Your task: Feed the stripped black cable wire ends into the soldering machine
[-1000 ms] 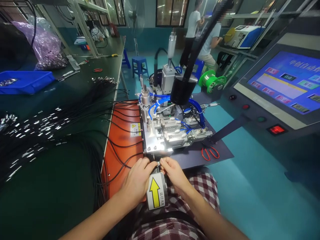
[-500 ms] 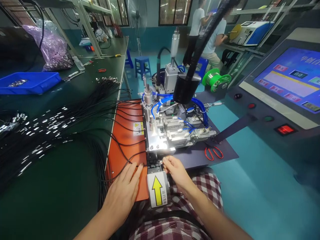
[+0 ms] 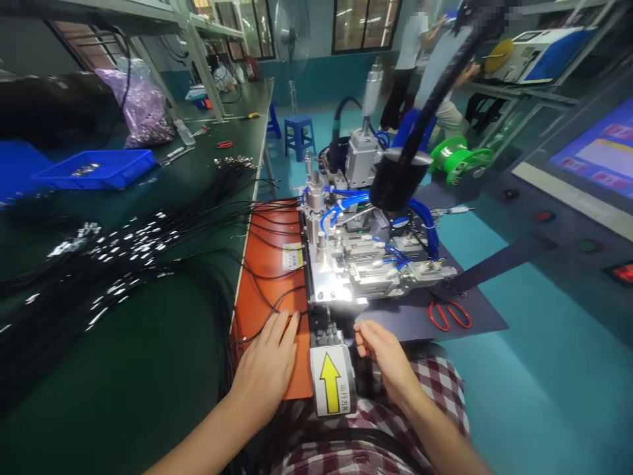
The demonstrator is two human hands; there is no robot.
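My left hand (image 3: 267,359) lies flat on the orange plate (image 3: 264,264), fingers stretched out. Its fingertips rest by a black cable (image 3: 284,297) that runs toward the machine's edge; whether they press on it I cannot tell. My right hand (image 3: 383,353) hovers right of the machine's black feed track (image 3: 327,326). Its fingers are curled together, and nothing shows in them. Between my hands sits a white cover (image 3: 333,382) with a yellow arrow. Beyond it stands the metal machine (image 3: 341,264) with blue air tubes, several cables entering from the left.
Bundled black cables (image 3: 133,251) cover the dark table at left, with a blue tray (image 3: 99,171) behind them. Red-handled scissors (image 3: 449,315) lie on the machine base. A control panel (image 3: 568,191) stands at right. Two people work in the background.
My right hand has drawn back to the right, away from the feed track and the cable end there. My left hand stays on the plate. The view has turned left.
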